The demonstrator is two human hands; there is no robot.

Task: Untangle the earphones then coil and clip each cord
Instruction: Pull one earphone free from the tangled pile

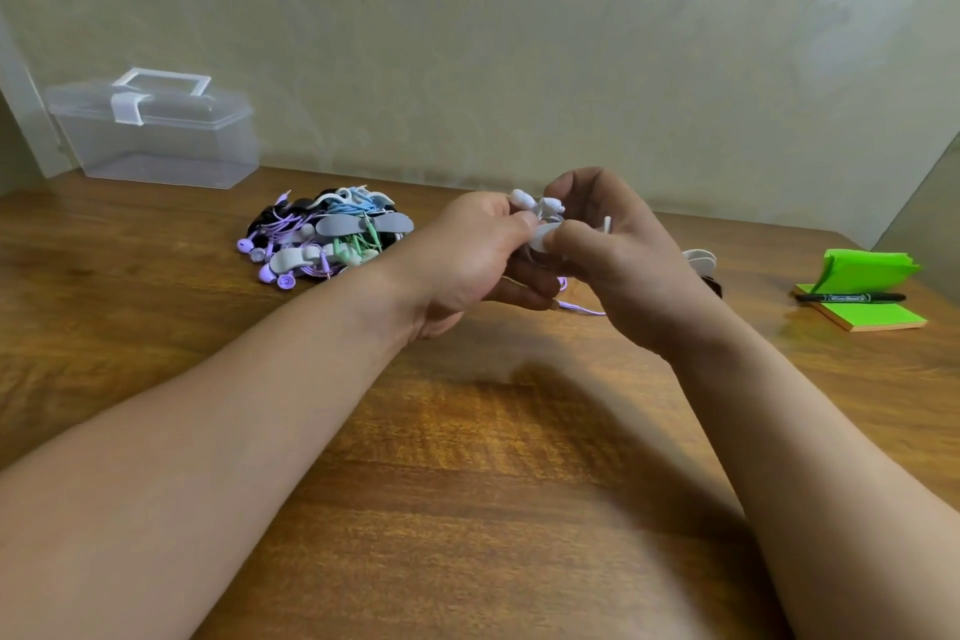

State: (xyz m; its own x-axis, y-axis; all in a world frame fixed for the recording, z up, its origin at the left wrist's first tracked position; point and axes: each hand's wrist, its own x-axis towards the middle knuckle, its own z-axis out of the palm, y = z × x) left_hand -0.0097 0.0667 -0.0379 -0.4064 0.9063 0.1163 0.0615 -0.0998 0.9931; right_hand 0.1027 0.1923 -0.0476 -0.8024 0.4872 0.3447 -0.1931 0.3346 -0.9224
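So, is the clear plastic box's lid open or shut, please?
Shut: the clear plastic box has its lid seated, white latch folded down.

Soft daylight, blurred forearm shadows on table point(467, 509), wide-angle edge warp.

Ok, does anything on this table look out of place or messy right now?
Only small things. The green sticky-note pad at the right has its top sheets curled upright, with a black marker pen lying across it. A loose purple cord trails uncoiled on the brown wooden table.
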